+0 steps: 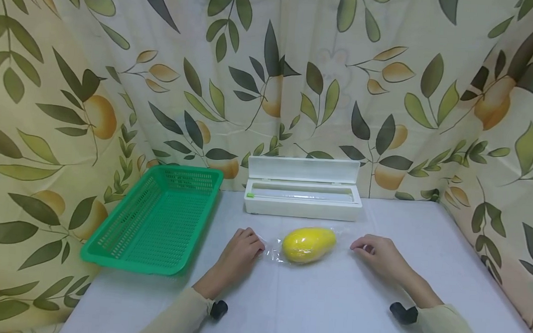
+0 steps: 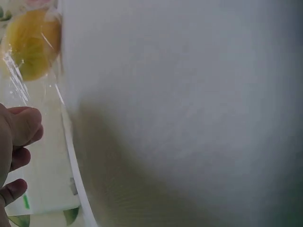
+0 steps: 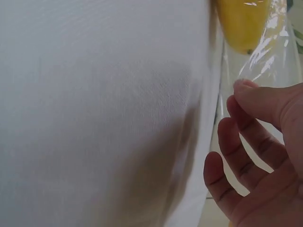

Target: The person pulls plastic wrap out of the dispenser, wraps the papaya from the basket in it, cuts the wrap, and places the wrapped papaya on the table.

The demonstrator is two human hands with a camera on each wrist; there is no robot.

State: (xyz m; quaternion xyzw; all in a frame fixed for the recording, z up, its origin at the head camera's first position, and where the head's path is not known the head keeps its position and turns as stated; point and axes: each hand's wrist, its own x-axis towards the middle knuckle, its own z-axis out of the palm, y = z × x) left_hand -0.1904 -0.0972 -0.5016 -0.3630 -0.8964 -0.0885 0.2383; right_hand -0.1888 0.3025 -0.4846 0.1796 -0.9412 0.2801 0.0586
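A yellow mango (image 1: 309, 244), wrapped in clear plastic film (image 1: 273, 251), is between the two hands in the head view. On its left side, my left hand (image 1: 242, 251) pinches the gathered end of the film between thumb and forefinger. The right hand (image 1: 381, 255) pinches the film's other end, and its remaining fingers are loosely bent in the right wrist view. Glossy creases in the film (image 3: 267, 66) run from the right fingertips toward the mango (image 3: 244, 23). Only part of the fruit (image 2: 31, 45) shows in the left wrist view.
Behind the mango stands a white film dispenser box (image 1: 302, 209) with its lid (image 1: 303, 169) raised and a roll inside. A green plastic basket (image 1: 130, 266) sits at the left on the white-covered table (image 1: 313, 310). A leaf-patterned curtain (image 1: 269, 116) hangs around the table.
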